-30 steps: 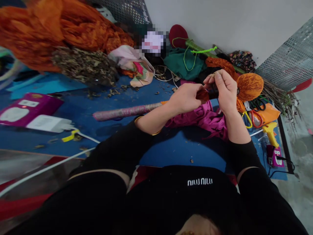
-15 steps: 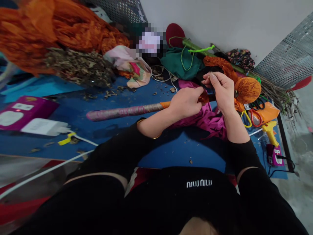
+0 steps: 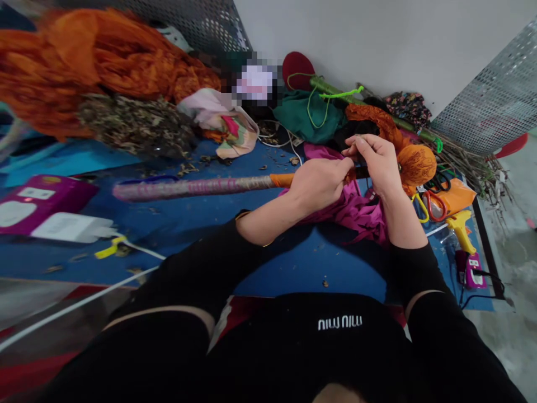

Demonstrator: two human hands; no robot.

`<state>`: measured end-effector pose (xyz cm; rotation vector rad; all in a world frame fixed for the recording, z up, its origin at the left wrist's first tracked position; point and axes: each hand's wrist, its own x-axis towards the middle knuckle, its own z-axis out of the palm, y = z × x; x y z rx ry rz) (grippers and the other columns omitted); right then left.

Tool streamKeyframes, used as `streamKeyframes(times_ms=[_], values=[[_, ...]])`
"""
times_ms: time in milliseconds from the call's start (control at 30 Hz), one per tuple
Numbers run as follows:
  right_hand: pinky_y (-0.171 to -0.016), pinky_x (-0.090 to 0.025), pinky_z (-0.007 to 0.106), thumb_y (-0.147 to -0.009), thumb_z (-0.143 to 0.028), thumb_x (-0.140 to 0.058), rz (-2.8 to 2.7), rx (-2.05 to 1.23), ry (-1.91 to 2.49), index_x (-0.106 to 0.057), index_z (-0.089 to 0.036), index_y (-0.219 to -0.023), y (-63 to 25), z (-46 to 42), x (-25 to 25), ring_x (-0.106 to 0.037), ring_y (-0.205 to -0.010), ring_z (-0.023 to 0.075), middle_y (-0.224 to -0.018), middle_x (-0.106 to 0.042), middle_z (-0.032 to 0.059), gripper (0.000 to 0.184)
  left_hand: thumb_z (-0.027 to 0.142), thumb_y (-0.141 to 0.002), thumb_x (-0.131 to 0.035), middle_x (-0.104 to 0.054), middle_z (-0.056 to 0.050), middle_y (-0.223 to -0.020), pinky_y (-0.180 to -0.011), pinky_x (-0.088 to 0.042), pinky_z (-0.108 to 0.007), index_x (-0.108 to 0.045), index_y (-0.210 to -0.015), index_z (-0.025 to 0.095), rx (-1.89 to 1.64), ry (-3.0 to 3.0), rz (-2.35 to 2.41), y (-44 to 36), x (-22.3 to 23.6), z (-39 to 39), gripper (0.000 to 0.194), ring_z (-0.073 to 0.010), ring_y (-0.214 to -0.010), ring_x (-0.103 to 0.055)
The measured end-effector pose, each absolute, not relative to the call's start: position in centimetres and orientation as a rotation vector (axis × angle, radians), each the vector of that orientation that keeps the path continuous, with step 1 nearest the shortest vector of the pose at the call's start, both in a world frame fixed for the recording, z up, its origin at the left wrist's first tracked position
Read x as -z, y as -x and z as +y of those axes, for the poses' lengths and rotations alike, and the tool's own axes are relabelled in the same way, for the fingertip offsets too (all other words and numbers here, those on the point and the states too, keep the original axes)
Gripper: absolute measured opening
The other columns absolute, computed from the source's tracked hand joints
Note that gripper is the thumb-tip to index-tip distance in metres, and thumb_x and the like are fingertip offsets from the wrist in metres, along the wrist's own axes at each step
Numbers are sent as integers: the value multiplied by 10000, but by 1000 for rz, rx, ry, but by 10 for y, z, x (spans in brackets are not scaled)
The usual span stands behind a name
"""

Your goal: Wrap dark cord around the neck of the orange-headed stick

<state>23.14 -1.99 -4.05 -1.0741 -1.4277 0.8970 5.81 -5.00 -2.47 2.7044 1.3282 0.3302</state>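
Observation:
My left hand [image 3: 321, 182] is closed around a long stick [image 3: 201, 187] wrapped in grey and pink cloth, with an orange band beside the hand. The stick lies across in front of me, its wrapped end out to the left. At its right end sits a round bundle of orange patterned cloth [image 3: 417, 164]. My right hand [image 3: 375, 159] is closed in a pinch over the stick, just left of that bundle; what its fingertips hold is too small to make out. Magenta cloth [image 3: 356, 215] lies under both hands.
Orange cloth [image 3: 109, 50], dried leaves [image 3: 134, 123] and green cloth [image 3: 308, 115] are heaped along the back. On the right are scissors [image 3: 434, 204], a yellow glue gun [image 3: 461, 230] and bundled twigs [image 3: 474, 159]. A purple power box [image 3: 75, 193] with a white adapter [image 3: 73, 226] stands left.
The stick's left end has swung left and slightly up, and the orange bundle has shifted left and down in view. Both hands keep their closed grips, slightly lower.

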Motion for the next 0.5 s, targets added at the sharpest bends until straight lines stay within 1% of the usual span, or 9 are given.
streamKeyframes(times_ms=[67, 133, 200, 300, 367, 400, 433, 467, 500], values=[[-651, -593, 232, -933, -700, -780, -1407, -904, 1080, -730, -204, -866, -241, -25, 30, -703, -684, 99, -768, -717, -24, 503, 167, -959, -495, -852, -184, -1118, -796, -554, -419, -764, -1322, 136, -367, -2676, 1369, -54, 24, -47, 452, -396, -1053, -813], [-524, -504, 215, -925, -656, -817, -1404, -868, 1088, -727, -213, -831, -262, -33, 14, -615, -562, 68, -772, -728, -24, 461, 181, -943, -538, -861, -144, -1124, -801, -549, -398, -765, -1362, 180, -441, -2633, 1406, -48, 22, -42, 477, -368, -1047, -816], [-435, -397, 226, -921, -546, -861, -1408, -794, 1085, -761, -238, -816, -294, -40, -2, -524, -481, 45, -797, -758, -16, 340, 197, -926, -580, -867, -102, -1124, -801, -541, -374, -775, -1374, 231, -546, -2582, 1429, -40, 19, -35, 490, -331, -1020, -814], [-380, -306, 265, -933, -433, -867, -1376, -572, 1007, -814, -284, -815, -350, -37, -12, -446, -428, 37, -722, -745, -12, 197, 212, -881, -642, -861, -75, -1036, -766, -514, -353, -822, -1286, 251, -631, -2509, 1419, -24, 14, -23, 445, -306, -958, -797], [-365, -253, 291, -905, -411, -880, -1331, -525, 985, -829, -286, -791, -382, -26, -7, -405, -402, 20, -684, -727, -17, 177, 214, -820, -707, -845, -60, -961, -723, -484, -329, -853, -1182, 240, -638, -2440, 1336, -14, 11, -14, 391, -279, -896, -777], [-353, -217, 301, -874, -421, -895, -1309, -521, 979, -819, -283, -748, -393, -20, -3, -375, -379, 10, -635, -694, -28, 201, 208, -781, -735, -834, -52, -924, -703, -469, -317, -861, -1119, 224, -640, -2395, 1265, -10, 9, -10, 361, -258, -857, -761], [-353, -208, 302, -868, -449, -885, -1281, -510, 1024, -799, -281, -713, -399, -14, 2, -356, -364, 12, -573, -642, -42, 244, 207, -748, -757, -821, -42, -884, -688, -462, -305, -861, -1061, 208, -641, -2338, 1183, -7, 7, -7, 330, -235, -816, -743], [-369, -250, 283, -891, -499, -847, -1273, -492, 1118, -783, -273, -711, -402, -10, 7, -383, -371, 27, -550, -618, -44, 295, 206, -722, -773, -807, -31, -847, -679, -464, -294, -857, -1015, 196, -642, -2271, 1096, -4, 6, -5, 306, -212, -780, -726], [-402, -327, 262, -919, -546, -799, -1282, -464, 1221, -772, -260, -726, -400, -6, 11, -442, -397, 50, -554, -623, -37, 346, 208, -706, -781, -794, -22, -813, -672, -473, -284, -851, -985, 187, -645, -2196, 1013, -2, 5, -4, 288, -195, -748, -712]])
